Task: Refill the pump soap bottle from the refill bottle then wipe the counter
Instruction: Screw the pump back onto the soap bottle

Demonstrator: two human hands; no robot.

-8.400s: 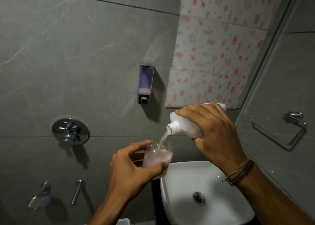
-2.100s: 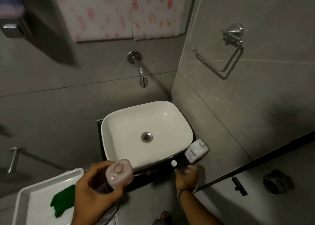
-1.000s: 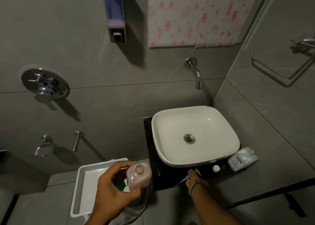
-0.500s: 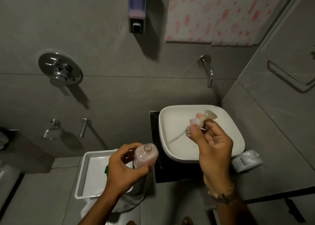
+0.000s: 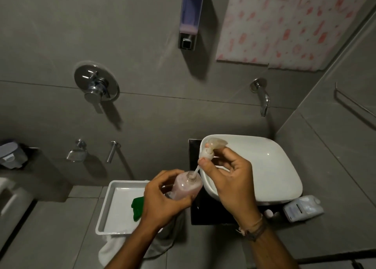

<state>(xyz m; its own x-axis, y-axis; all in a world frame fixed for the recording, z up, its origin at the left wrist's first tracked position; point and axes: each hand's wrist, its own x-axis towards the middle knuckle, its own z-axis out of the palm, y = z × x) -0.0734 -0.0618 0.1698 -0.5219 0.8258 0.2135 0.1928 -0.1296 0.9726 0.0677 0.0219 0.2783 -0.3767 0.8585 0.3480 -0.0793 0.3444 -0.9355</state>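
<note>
My left hand (image 5: 162, 199) grips the clear soap bottle (image 5: 186, 188), which holds pink soap and is tilted with its open neck up. My right hand (image 5: 232, 183) pinches the pump head (image 5: 211, 148) just above it. The pump's thin tube (image 5: 197, 169) dips into the bottle's neck. The white refill bottle (image 5: 303, 208) lies on its side on the dark counter (image 5: 205, 213), right of the basin, and its small cap (image 5: 269, 212) stands beside it. A green cloth (image 5: 137, 206) lies in the white tray, partly behind my left hand.
The white basin (image 5: 270, 167) sits on the counter under a wall tap (image 5: 263, 99). A white tray (image 5: 114, 207) stands left of the counter with a white cloth (image 5: 110, 248) hanging beneath. A wall soap dispenser (image 5: 190, 16), shower mixer (image 5: 95, 84) and towel ring (image 5: 354, 103) are on the tiled walls.
My right hand picked the pump up from the counter, lifted it over the basin, and now brought it down left so its tube enters the bottle's neck. The refill bottle was laid down earlier.
</note>
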